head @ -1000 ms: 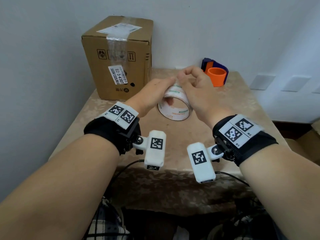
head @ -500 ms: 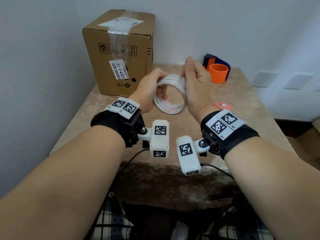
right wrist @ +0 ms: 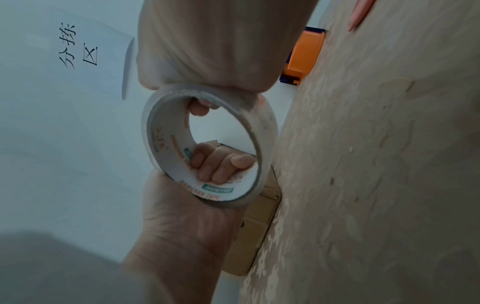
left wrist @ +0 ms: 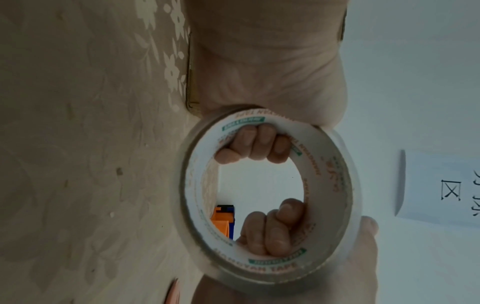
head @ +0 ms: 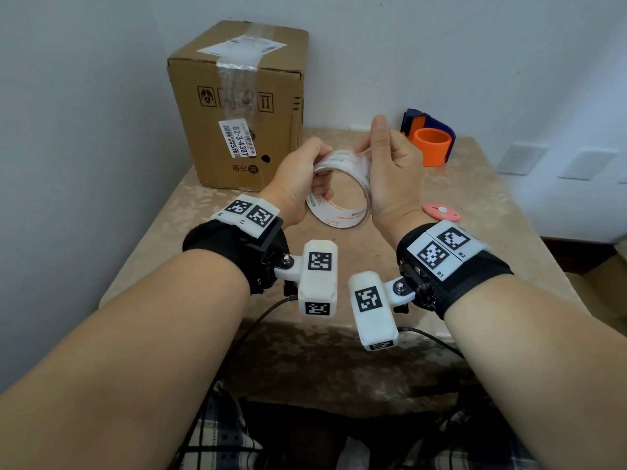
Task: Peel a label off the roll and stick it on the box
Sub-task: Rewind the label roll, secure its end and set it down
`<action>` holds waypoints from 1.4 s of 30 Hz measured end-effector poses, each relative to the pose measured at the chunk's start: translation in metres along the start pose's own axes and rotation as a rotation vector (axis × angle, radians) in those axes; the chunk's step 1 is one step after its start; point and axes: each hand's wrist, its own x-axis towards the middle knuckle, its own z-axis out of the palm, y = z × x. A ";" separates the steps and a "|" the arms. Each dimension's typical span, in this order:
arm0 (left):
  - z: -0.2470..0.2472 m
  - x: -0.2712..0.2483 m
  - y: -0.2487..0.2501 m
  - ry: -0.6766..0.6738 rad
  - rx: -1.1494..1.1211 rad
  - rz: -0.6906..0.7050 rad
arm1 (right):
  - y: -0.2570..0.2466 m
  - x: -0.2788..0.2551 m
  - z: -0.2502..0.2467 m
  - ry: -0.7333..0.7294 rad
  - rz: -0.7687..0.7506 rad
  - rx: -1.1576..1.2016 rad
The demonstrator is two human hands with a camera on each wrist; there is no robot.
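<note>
Clear-wound roll point(head: 340, 191), white printed core, both hands' grip

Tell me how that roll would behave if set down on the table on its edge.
Likely rolls: the roll is a thin round hoop. Probably light, since its core is hollow with only thin winding. It may also topple flat, being narrow. Both hands, left hand and right hand, hold it now.

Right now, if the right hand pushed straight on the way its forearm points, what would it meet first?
Probably nothing on the table. The right hand, holding the tape roll, points toward the back wall, between the cardboard box and the orange tape dispenser. Depth is unclear.
</note>
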 end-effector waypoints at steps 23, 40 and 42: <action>-0.007 0.005 0.013 -0.102 0.016 -0.085 | -0.005 -0.002 0.005 -0.101 -0.111 -0.048; 0.000 -0.002 0.008 -0.040 0.097 -0.183 | -0.002 -0.003 -0.001 -0.108 -0.192 -0.116; 0.000 0.000 0.009 -0.037 0.094 -0.189 | -0.003 -0.002 -0.001 -0.094 -0.183 -0.059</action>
